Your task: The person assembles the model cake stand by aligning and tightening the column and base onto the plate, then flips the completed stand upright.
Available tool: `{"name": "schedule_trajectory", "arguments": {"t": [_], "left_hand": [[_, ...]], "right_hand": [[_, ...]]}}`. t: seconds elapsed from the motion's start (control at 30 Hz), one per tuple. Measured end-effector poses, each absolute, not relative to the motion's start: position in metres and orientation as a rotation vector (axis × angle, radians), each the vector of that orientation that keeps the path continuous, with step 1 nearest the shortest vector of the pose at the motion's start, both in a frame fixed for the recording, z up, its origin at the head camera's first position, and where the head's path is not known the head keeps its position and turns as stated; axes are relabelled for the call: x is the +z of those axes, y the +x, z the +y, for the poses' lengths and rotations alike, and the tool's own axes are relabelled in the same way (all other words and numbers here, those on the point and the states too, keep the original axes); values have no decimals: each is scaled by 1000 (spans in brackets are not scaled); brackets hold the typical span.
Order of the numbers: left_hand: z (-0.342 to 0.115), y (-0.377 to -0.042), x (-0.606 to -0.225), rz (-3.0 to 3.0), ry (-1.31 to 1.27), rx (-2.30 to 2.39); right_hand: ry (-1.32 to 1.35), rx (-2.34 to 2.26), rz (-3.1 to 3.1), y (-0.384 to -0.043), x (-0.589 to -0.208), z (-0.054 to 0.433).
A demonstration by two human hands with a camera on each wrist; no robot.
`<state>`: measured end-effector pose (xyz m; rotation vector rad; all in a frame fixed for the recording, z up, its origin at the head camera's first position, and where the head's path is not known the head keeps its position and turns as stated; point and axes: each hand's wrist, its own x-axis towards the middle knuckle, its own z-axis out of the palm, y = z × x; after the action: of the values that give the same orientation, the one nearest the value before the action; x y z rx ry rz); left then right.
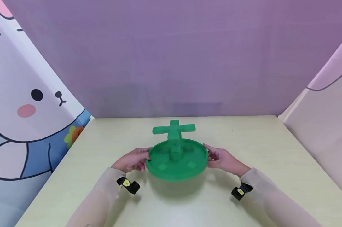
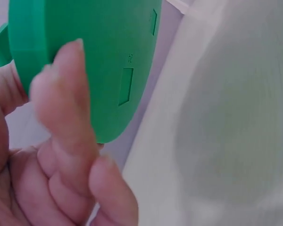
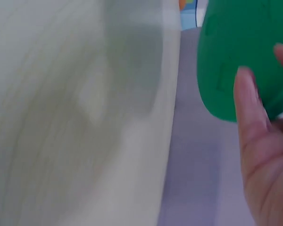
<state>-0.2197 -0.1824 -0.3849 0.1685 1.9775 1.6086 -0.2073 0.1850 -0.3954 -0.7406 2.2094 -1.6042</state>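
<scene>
A round green tray (image 1: 156, 168) with a raised rim is held above the table, its shadow falling below it. From its middle rises a green post (image 1: 175, 142) topped by a cross-shaped piece (image 1: 174, 127). My left hand (image 1: 134, 158) grips the tray's left edge, thumb on the rim and fingers beneath. On the opposite edge, my right hand (image 1: 223, 160) pinches the rim. The left wrist view shows the tray's flat underside (image 2: 111, 56) with small rectangular recesses. In the right wrist view the underside (image 3: 236, 52) is blurred.
The pale wooden table (image 1: 250, 135) reaches back to a purple wall panel (image 1: 171, 56). A panel with a cartoon animal print (image 1: 40, 126) borders the left side, and a pale panel (image 1: 327, 126) the right. Black wrist straps (image 1: 128, 185) sit on both sleeves.
</scene>
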Motion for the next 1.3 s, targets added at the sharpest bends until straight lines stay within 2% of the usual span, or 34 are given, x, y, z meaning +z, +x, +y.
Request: {"name": "schedule_trajectory", "arguments": {"t": [0.27,0.63,0.73,0.93,1.1,1.3], "left_hand": [[-178,-216,-371,1932,175,1686],[-177,-219,-373,1815,223,1736],[-176,-219,-373,1820,214,1713],[-173,-214,-376,1894,188,1607],[-174,-208,-381,2045,176,1448],[-191,-205,-380,2147,330,1348]], "right_hand": [[-861,-1553,2704,-207,-391,179],[-1715,-1576,2973,-214,-392,170],[-1828,-1472,3054,-214,-388,166],[-1592,-1394,3185,-210,-380,165],[-1338,-1554,3100,-203,-378,164],[-803,-1726,2885,-192,-374,163]]}}
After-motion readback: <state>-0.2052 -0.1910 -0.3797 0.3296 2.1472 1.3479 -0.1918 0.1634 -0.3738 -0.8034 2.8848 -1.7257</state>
